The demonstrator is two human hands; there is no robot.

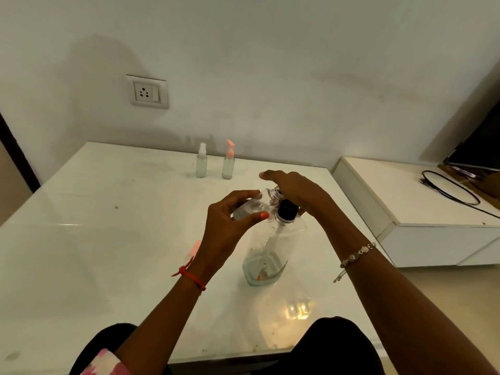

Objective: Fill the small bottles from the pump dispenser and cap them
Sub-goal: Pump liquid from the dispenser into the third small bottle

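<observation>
A large clear pump dispenser [270, 253] with a black collar [287, 210] stands at the table's middle. My left hand [230, 226] grips a small clear bottle [251, 205], tilted with its open neck up against the pump's spout. My right hand [295, 192] rests palm-down on the pump head, hiding it. Two small capped bottles stand at the far edge: one with a white spray top [201, 163], one with a pink pump top [228, 162]. A pink cap [195, 248] lies on the table beside my left wrist.
The white glossy table [94, 239] reaches the wall at the back. A low white cabinet [419, 220] stands to the right with a black cable [449, 188] and a dark screen on it. A wall socket [147, 91] is above the table.
</observation>
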